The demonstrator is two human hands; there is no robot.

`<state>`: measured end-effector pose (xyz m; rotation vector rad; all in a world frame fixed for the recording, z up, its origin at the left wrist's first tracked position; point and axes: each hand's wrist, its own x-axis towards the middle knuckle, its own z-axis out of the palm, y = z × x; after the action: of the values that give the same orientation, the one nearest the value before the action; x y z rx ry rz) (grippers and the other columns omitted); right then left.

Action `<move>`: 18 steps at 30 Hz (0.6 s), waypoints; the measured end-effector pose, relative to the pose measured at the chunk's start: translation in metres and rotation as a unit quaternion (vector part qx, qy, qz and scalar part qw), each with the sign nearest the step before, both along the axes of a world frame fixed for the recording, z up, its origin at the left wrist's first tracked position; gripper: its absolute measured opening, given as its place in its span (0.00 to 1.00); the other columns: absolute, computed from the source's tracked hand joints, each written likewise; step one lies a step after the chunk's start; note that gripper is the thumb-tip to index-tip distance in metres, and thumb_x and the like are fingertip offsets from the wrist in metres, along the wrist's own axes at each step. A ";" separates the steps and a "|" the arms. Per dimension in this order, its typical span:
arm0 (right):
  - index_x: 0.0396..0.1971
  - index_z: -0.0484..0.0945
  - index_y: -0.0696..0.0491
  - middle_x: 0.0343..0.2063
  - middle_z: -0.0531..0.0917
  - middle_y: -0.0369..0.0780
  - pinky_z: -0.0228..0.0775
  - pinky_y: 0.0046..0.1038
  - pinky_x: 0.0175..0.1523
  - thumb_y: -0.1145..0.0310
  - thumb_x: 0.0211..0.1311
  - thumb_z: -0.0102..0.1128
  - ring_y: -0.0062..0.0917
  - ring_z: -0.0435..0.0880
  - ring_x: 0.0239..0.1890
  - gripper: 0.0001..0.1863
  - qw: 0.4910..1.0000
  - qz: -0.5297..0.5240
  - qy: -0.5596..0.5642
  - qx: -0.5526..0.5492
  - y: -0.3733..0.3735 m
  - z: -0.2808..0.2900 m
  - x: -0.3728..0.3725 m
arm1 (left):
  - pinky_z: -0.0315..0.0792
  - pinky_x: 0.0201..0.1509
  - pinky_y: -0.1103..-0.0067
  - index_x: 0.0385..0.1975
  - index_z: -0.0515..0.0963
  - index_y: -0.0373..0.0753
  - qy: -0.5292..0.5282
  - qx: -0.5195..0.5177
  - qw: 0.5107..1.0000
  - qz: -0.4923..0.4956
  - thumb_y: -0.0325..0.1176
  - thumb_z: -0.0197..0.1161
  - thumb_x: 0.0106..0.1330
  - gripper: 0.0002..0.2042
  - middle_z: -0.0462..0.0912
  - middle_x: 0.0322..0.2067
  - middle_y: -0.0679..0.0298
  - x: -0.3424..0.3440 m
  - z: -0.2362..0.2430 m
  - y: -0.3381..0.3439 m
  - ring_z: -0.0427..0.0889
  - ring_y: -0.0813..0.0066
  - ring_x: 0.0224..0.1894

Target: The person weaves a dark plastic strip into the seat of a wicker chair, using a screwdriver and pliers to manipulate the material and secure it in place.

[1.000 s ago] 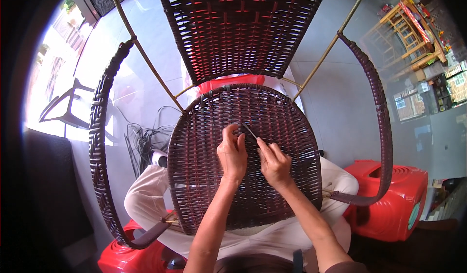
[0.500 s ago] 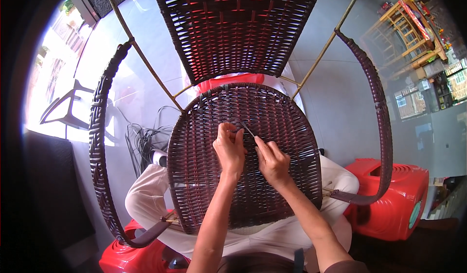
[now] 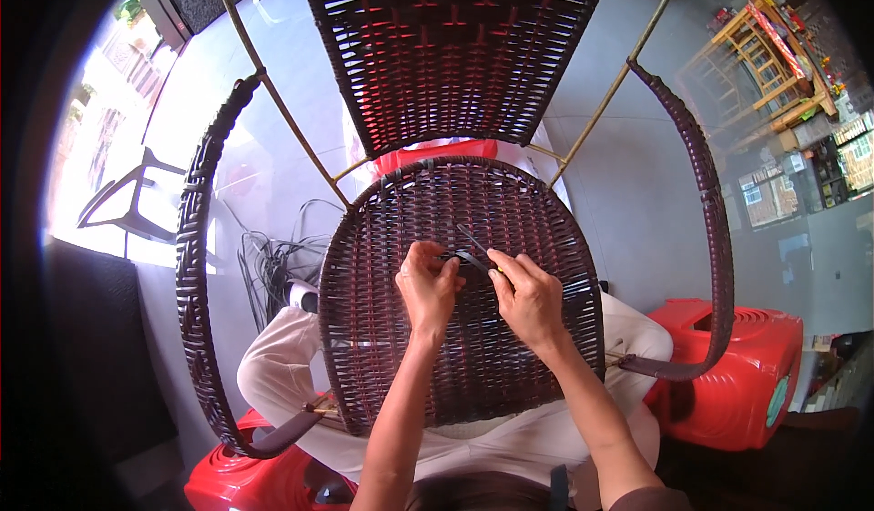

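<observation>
A dark brown woven chair seat lies across my lap, its woven backrest beyond it. Over the middle of the seat, my left hand is closed, pinching one end of a dark flat weaving strip. The strip curves across toward my right hand. That hand is closed around a thin metal pick, its shaft pointing up and left just above the weave. A bit of yellow shows at its grip; the rest of the handle is hidden in my fingers.
Wrapped armrests curve up on both sides of the seat, on brass-coloured tubes. Red plastic stools stand at the lower right and lower left. A tangle of dark strips lies on the floor at left. Wooden furniture stands far right.
My right hand has moved slightly right and toward me with the pick, and the strip between my hands now shows. The chair has shifted a little to the right.
</observation>
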<state>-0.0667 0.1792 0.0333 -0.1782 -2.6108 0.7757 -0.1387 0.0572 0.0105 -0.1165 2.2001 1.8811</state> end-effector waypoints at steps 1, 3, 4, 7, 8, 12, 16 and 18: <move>0.42 0.79 0.55 0.23 0.78 0.39 0.72 0.27 0.23 0.74 0.53 0.61 0.30 0.80 0.20 0.14 1.000 0.001 0.001 -0.001 0.000 0.000 -0.003 | 0.71 0.18 0.85 0.34 0.70 0.29 0.010 -0.006 1.000 0.005 0.20 0.62 0.54 0.10 0.79 0.20 0.59 -0.002 0.001 0.001 0.78 0.79 0.17; 0.42 0.78 0.55 0.23 0.78 0.39 0.72 0.27 0.23 0.74 0.53 0.61 0.30 0.80 0.20 0.14 1.000 -0.004 -0.004 0.000 0.000 -0.003 -0.006 | 0.70 0.17 0.85 0.34 0.70 0.29 0.005 -0.010 1.000 0.002 0.20 0.62 0.54 0.10 0.79 0.19 0.59 -0.005 0.003 0.004 0.78 0.79 0.17; 0.42 0.78 0.55 0.23 0.78 0.39 0.72 0.27 0.23 0.74 0.53 0.61 0.30 0.80 0.20 0.14 1.000 -0.004 -0.004 0.000 0.001 -0.005 -0.007 | 0.70 0.16 0.85 0.33 0.70 0.29 0.001 -0.015 1.000 -0.002 0.19 0.62 0.53 0.10 0.79 0.19 0.59 -0.007 0.003 0.005 0.78 0.79 0.16; 0.43 0.78 0.54 0.24 0.78 0.39 0.72 0.28 0.24 0.75 0.52 0.61 0.30 0.80 0.21 0.15 1.000 -0.028 0.012 0.004 0.002 -0.009 -0.007 | 0.69 0.16 0.85 0.31 0.69 0.30 0.010 0.007 1.000 0.013 0.19 0.62 0.53 0.09 0.79 0.18 0.59 -0.008 0.000 0.006 0.78 0.79 0.16; 0.43 0.78 0.55 0.25 0.78 0.39 0.73 0.28 0.25 0.75 0.52 0.62 0.30 0.80 0.22 0.16 0.998 -0.054 0.009 0.013 0.003 -0.011 -0.004 | 0.69 0.16 0.85 0.31 0.69 0.30 0.009 0.007 1.000 0.014 0.19 0.62 0.53 0.09 0.79 0.18 0.59 -0.010 -0.001 0.006 0.78 0.79 0.16; 0.42 0.79 0.56 0.29 0.74 0.39 0.72 0.28 0.32 0.75 0.52 0.62 0.30 0.76 0.31 0.15 0.988 -0.121 -0.019 0.093 0.011 -0.020 0.010 | 0.70 0.17 0.85 0.31 0.68 0.31 0.022 -0.035 0.999 -0.007 0.19 0.62 0.54 0.09 0.78 0.18 0.59 -0.015 -0.003 0.005 0.78 0.78 0.16; 0.44 0.78 0.55 0.36 0.73 0.40 0.64 0.34 0.45 0.72 0.51 0.62 0.32 0.72 0.41 0.17 0.981 -0.137 -0.005 0.136 0.010 -0.012 0.008 | 0.73 0.19 0.84 0.36 0.66 0.32 -0.007 0.008 1.000 -0.005 0.20 0.62 0.55 0.12 0.79 0.22 0.58 -0.008 0.005 0.001 0.79 0.76 0.19; 0.44 0.77 0.55 0.37 0.74 0.39 0.60 0.36 0.49 0.69 0.51 0.63 0.32 0.72 0.41 0.18 0.986 -0.105 0.028 0.126 0.006 -0.012 -0.007 | 0.73 0.19 0.84 0.38 0.65 0.32 -0.019 0.040 0.999 -0.001 0.20 0.62 0.56 0.14 0.78 0.23 0.58 0.000 0.000 -0.004 0.80 0.75 0.19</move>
<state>-0.0737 0.1852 0.0217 -0.3447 -2.5551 0.3702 -0.1386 0.0532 0.0103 -0.1339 2.0970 1.9462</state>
